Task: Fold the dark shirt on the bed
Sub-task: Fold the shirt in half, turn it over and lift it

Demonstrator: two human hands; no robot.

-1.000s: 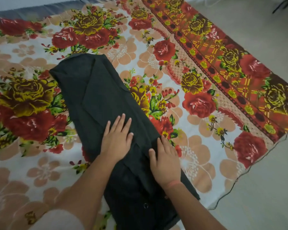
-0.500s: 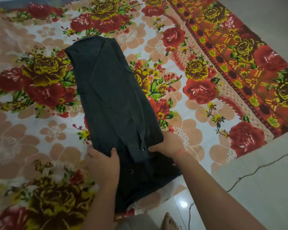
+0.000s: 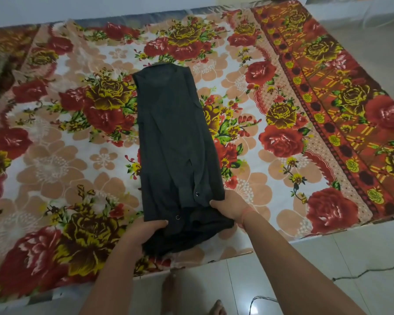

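The dark shirt (image 3: 173, 137) lies as a long narrow strip on the floral bed sheet (image 3: 55, 160), its sides folded inward and two snap buttons showing near the near end. My left hand (image 3: 143, 234) grips the near left corner of the strip, thumb on top. My right hand (image 3: 231, 206) grips the near right corner, fingers under the cloth. The near end is bunched and slightly raised between both hands. The far end rests flat on the sheet.
The bed's near edge (image 3: 191, 267) runs just below my hands, with pale tiled floor (image 3: 328, 258) beyond it. A thin dark cable (image 3: 362, 272) trails on the floor at right. My bare foot (image 3: 216, 308) shows at the bottom.
My hands went from pressing flat on the shirt to gripping its near corners. The view has pulled back, so more of the bed shows.
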